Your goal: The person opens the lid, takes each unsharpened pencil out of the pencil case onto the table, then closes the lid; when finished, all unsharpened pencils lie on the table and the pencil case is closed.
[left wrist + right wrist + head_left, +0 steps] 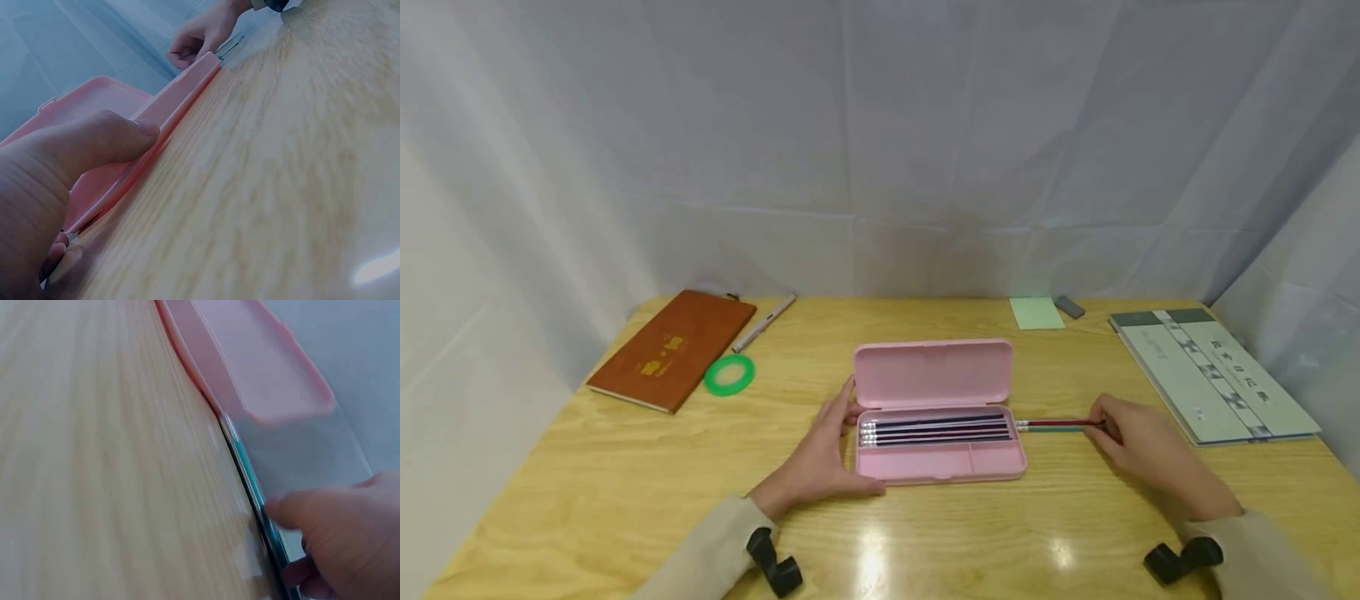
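A pink pencil case (917,463) lies on the table with its lid (933,375) raised at the back. Several dark-striped pencils (936,432) with silver ends rest in its long rear compartment; the front compartments hold nothing. My left hand (820,454) grips the case's left end, thumb (134,137) along the front wall and fingers behind, partly hidden. To the right of the case, my right hand (1138,437) pinches the far ends of a red pencil (1060,422) and a teal pencil (247,467). Their silver ends point at the case's right wall, low by the tabletop.
On the left are a brown notebook (673,350), a green tape ring (730,357) and a pale pen (763,323). Pale green sticky notes (1036,313) and a grey eraser (1070,307) lie at the back. A light green book (1213,375) lies at the right. White curtains enclose the table.
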A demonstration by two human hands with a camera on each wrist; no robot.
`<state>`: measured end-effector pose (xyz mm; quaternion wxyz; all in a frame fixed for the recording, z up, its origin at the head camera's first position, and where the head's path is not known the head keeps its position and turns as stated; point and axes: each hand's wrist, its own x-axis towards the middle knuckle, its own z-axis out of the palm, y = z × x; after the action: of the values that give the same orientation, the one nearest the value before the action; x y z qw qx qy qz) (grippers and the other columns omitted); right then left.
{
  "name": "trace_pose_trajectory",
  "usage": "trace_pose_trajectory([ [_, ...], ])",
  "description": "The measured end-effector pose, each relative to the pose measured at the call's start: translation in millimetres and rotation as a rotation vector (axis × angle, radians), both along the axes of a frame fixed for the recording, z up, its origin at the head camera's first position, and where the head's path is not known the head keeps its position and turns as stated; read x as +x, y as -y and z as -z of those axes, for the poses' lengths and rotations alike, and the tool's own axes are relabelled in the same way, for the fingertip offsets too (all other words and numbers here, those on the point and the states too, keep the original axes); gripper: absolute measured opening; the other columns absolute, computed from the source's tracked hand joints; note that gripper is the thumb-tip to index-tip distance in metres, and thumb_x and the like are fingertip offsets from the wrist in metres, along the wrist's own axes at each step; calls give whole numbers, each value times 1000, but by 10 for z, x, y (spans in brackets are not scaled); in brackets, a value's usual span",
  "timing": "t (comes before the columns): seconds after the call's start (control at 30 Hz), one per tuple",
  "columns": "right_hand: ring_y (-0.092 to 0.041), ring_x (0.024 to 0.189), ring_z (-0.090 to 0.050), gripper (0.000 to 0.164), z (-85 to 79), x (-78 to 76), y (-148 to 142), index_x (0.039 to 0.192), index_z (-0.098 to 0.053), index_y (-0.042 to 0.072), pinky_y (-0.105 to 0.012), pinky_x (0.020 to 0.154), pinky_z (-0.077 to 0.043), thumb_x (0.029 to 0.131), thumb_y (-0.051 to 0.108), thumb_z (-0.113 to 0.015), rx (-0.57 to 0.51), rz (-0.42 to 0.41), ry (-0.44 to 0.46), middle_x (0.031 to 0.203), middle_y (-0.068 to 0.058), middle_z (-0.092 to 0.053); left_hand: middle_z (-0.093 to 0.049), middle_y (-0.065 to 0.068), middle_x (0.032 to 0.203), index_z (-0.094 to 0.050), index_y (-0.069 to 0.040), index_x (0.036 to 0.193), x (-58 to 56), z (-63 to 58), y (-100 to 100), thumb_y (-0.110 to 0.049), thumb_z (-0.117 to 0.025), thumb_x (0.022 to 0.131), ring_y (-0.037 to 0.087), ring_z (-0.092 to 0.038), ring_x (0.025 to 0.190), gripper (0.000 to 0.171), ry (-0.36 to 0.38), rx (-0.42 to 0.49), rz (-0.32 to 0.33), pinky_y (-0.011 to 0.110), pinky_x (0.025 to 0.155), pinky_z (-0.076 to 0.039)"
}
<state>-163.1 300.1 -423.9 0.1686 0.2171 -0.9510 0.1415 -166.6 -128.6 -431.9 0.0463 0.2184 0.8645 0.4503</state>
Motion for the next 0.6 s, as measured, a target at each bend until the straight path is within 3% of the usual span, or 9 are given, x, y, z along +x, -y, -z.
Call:
trace_pose_trajectory([
  [0.17, 2, 52, -28, 20, -118, -112, 473, 89, -56, 13, -19, 48, -28, 81, 8, -73, -57, -131, 22, 59, 13, -37, -48, -1, 132, 2, -24, 156, 10, 7, -1, -41, -94, 51, 14, -42, 113, 143, 1, 5, -7, 39, 101, -38],
  [0.3, 2, 52, -33, 14, -147, -199, 824, 87, -59, 12, -19, 47, -30, 82, 8, -71, -20, -215, -17, 59, 13, -43, -49, -2, 132, 1, -24, 156, 8, 14, -2, -40, -95, 51, 14, -42, 114, 144, 4, 6, -12, 39, 102, -38],
  [0.47, -3, 57, -54, 5, -137, -281, 1157, 80, -69, 15, -24, 53, -44, 84, 17, -73, 67, -276, -47, 67, 9, -63, -48, -2, 133, 1, -23, 156, 7, 13, -6, -38, -95, 51, 14, -42, 114, 143, 11, 1, -13, 39, 103, -38],
  [0.6, -9, 67, -66, 7, -144, -309, 1323, 87, -76, 15, -29, 60, -52, 85, 22, -73, 105, -307, -29, 78, 5, -72, -48, -1, 133, 0, -20, 156, 7, -1, -6, -38, -95, 50, 15, -42, 114, 143, 13, 0, -17, 40, 103, -38],
])
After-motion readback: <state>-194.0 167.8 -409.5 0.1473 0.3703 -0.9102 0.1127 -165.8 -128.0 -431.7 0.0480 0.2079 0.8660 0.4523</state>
